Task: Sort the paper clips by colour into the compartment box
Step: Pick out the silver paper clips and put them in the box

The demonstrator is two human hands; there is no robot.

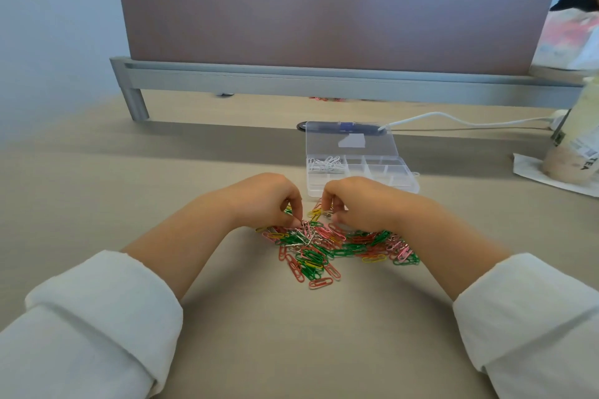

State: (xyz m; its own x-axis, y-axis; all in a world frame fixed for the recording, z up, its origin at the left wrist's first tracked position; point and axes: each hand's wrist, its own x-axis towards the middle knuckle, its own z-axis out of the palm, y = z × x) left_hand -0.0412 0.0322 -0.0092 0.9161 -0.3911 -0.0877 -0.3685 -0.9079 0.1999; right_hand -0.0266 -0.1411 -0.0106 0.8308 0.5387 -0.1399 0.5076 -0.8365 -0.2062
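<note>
A heap of paper clips (337,248) in green, red, pink, yellow and silver lies on the desk in front of me. Behind it stands the clear compartment box (402,186) with its lid folded back; white clips (325,164) fill its far-left compartment. My left hand (269,199) hovers over the heap's left part with fingers curled down, pinching silver clips (304,227). My right hand (359,201) is over the heap's far edge, fingers curled down among the clips; what it holds is hidden.
A pink desk divider (337,10) on a grey rail closes the far side. A white cable (453,118) runs behind the box. A drink cup (575,152) on a napkin stands at the right edge. A bag (570,39) sits far right.
</note>
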